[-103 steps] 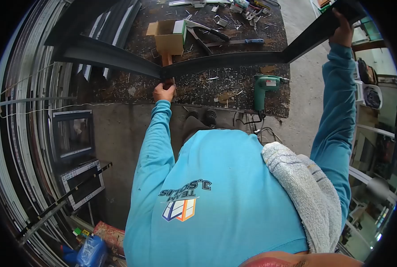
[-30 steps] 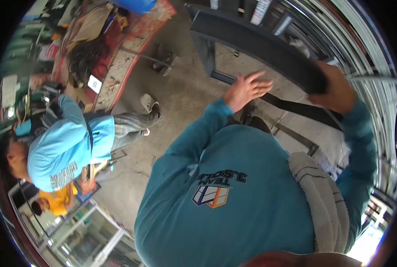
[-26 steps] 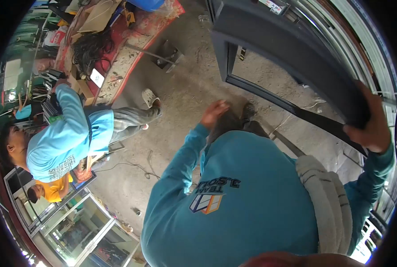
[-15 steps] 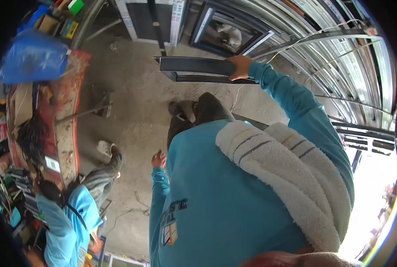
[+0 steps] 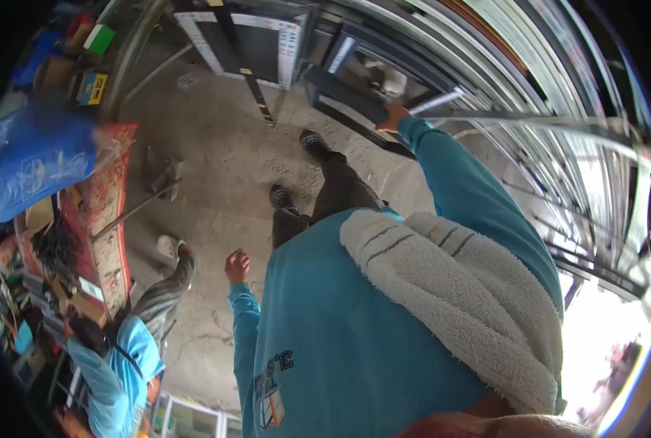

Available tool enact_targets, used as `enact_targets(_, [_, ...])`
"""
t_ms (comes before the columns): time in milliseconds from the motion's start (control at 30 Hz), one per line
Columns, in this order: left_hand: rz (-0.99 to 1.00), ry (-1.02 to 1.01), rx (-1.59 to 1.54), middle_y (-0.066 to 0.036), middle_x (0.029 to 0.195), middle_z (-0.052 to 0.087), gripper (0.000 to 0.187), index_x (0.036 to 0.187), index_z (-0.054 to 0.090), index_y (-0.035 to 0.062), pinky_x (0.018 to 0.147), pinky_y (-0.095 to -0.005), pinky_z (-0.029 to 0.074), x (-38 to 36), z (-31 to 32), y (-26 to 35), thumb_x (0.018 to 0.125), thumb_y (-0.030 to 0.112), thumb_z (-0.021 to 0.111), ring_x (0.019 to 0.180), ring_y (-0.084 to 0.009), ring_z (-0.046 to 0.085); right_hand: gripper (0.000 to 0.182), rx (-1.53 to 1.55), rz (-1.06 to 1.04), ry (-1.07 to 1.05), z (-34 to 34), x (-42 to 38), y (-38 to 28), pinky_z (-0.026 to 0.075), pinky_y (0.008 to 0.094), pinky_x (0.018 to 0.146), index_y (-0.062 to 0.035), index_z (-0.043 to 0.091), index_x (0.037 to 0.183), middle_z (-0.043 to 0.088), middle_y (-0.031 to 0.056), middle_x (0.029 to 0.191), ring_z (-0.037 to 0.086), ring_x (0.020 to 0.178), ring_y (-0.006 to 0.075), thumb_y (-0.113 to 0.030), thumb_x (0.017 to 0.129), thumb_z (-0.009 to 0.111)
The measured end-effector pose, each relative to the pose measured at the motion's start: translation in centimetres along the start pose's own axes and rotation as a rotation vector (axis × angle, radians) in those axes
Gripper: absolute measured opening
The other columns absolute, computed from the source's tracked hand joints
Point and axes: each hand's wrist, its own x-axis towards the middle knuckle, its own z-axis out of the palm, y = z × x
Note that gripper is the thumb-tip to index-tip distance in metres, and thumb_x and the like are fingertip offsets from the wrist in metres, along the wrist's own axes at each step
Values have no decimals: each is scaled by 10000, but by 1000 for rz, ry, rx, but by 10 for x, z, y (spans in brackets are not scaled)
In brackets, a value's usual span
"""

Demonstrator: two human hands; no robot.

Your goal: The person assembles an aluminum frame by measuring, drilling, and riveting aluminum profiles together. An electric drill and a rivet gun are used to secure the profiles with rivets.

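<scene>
My right hand grips the edge of a dark window frame, which hangs tilted at my right side, above the floor. Behind it, close by, a larger dark frame leans at the metal stock, partly covered by the held one. Down at my left side, my left hand is loosely curled with nothing visible in it; bare floor lies around it. A white towel drapes over my right shoulder.
Metal profiles are racked along the right. A white-edged panel stands ahead, a dark bar before it. At left, a co-worker bends beside a bench with red patterned cloth and a blue bag. A cat sits behind the frame.
The held frame has swung to a steeper slant, its left end now nearer the larger leaning frame. My feet have stepped apart and forward. My left hand has shifted slightly left.
</scene>
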Motion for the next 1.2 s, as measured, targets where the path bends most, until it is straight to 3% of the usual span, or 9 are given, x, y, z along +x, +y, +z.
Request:
enact_targets(33, [-34,-222,-130,-96,1031,638,360,1158,601,63,640,-293,509,17,-7,-18,867,249,704,841,-190,619,1023,-80,3,-43,-4,21,5,362,411,1095,14,420,1397,466,248,1393,445,1296,382,-564,638,789])
enact_targets(67, [-49,-435,-262,-93,1044,641,354,1150,605,63,653,-296,521,17,-14,-25,865,245,708,859,-196,630,814,-108,-78,209,25,49,30,510,465,873,9,620,1133,665,241,1053,629,1024,388,-517,554,848])
enact_targets(100, [207,-81,403,-79,1029,659,339,1149,597,59,702,-326,542,-21,29,-29,882,247,687,915,-203,648,823,-128,-9,216,25,60,29,521,457,858,4,623,1134,665,237,1059,633,1024,379,-529,549,848])
enact_targets(200, [117,109,831,-141,1051,693,519,1168,587,50,814,-386,534,-96,129,16,811,394,741,966,-238,662,772,-76,-17,-14,31,113,57,502,428,949,-41,572,1251,628,182,1202,611,1083,348,-540,689,751])
enact_targets(233, [83,155,771,-148,1044,693,534,1173,593,48,828,-390,530,-106,141,15,805,404,743,968,-246,662,809,-203,54,-184,11,110,41,487,440,973,-50,532,1306,594,177,1263,588,1126,337,-505,678,760])
enact_targets(700, [-13,246,867,-176,1062,677,624,1169,624,59,912,-385,501,-106,198,45,769,528,723,999,-298,647,840,-82,-10,229,47,229,240,427,408,1051,-90,493,1344,562,171,1310,536,1211,346,-347,615,823])
enact_targets(800, [-5,213,866,-179,1152,659,624,1206,610,79,945,-407,491,-102,210,58,773,522,681,1071,-335,626,673,-183,314,277,-14,173,164,414,509,1044,-70,519,1290,554,205,1295,510,1216,405,-310,711,763])
enact_targets(933, [-9,203,840,-167,1119,667,624,1184,618,66,925,-403,497,-102,224,65,778,534,687,1047,-320,631,864,-280,469,216,-27,166,135,342,515,1093,-107,352,1439,384,190,1449,360,1344,400,-412,741,761])
enact_targets(1200, [5,191,763,-166,1138,663,657,1203,608,60,920,-408,501,-103,231,54,772,551,681,1060,-318,632,933,-241,364,542,-18,152,81,322,514,1104,-134,275,1490,280,201,1502,300,1377,384,-451,754,753])
